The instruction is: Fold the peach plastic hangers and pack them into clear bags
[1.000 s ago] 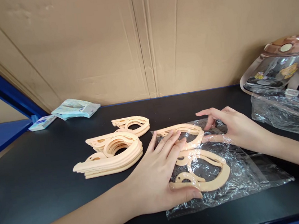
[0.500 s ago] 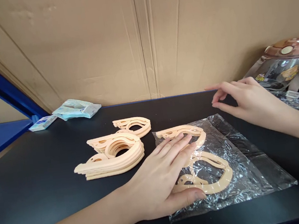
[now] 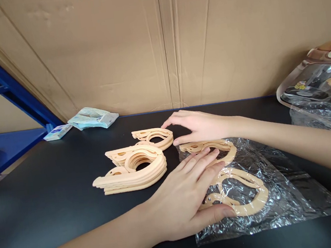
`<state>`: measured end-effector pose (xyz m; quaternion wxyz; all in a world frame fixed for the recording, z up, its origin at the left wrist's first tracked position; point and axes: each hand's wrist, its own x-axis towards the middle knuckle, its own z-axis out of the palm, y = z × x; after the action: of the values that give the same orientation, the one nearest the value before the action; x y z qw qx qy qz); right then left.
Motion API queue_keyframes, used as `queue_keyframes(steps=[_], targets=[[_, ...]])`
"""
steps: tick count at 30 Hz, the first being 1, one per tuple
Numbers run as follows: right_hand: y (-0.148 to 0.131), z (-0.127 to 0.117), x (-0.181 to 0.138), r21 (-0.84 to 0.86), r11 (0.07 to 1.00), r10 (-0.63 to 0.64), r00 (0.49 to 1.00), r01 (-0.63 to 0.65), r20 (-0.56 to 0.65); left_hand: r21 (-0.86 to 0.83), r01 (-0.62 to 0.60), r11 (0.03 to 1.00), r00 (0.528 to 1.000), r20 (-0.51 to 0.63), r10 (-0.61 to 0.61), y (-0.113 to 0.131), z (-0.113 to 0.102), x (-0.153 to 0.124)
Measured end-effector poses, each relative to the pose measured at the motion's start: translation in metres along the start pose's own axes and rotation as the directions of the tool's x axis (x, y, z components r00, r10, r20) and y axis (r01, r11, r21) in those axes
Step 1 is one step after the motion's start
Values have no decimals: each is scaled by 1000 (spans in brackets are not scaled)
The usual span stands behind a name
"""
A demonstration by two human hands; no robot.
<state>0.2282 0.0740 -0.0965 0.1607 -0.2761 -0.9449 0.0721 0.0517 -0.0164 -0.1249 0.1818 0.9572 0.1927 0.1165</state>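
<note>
My left hand (image 3: 187, 200) lies flat, fingers stretched, on a clear plastic bag (image 3: 289, 201). Inside the bag are beige folding hangers (image 3: 255, 205), partly hidden under that hand. Left of the bag sits a near stack of beige folding hangers (image 3: 136, 180). A smaller far stack (image 3: 167, 140) stands just behind it. My right hand (image 3: 197, 124) reaches across above the bag's far edge, thumb and fingers apart, close to the right end of the far stack. Whether its fingertips touch that stack I cannot tell.
A light-blue soft packet (image 3: 94, 118) and a small white-and-blue pack (image 3: 58, 132) lie at the back left, by a blue metal frame (image 3: 23, 93). A clear bottle with a brown lid (image 3: 314, 85) stands at the right, with crumpled plastic (image 3: 318, 117) before it. Cardboard (image 3: 108, 50) walls the back.
My right hand has swung left from beside the bottle to the far hanger stack. The left hand stays on the bag. The whole view has shifted slightly.
</note>
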Motion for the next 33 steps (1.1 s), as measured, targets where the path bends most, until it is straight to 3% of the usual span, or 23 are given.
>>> queue_keyframes(steps=[5, 13, 22, 28, 33], targets=[[3, 19, 27, 40, 999, -30, 1000, 30, 5, 4, -9, 1000, 1000, -2, 9, -1, 2, -1], [9, 21, 47, 170, 985, -31, 996, 16, 86, 3, -10, 1000, 1000, -7, 10, -1, 2, -2], [8, 26, 48, 93, 995, 45, 999, -47, 23, -10, -17, 1000, 1000, -21, 17, 0, 3, -1], [10, 8, 29, 51, 994, 100, 992, -96, -75, -30, -2, 1000, 999, -50, 0, 1, 3, -1], [14, -24, -23, 41, 977, 212, 965, -208, -157, -27, 2, 1000, 1000, -24, -3, 1, 3, -1]])
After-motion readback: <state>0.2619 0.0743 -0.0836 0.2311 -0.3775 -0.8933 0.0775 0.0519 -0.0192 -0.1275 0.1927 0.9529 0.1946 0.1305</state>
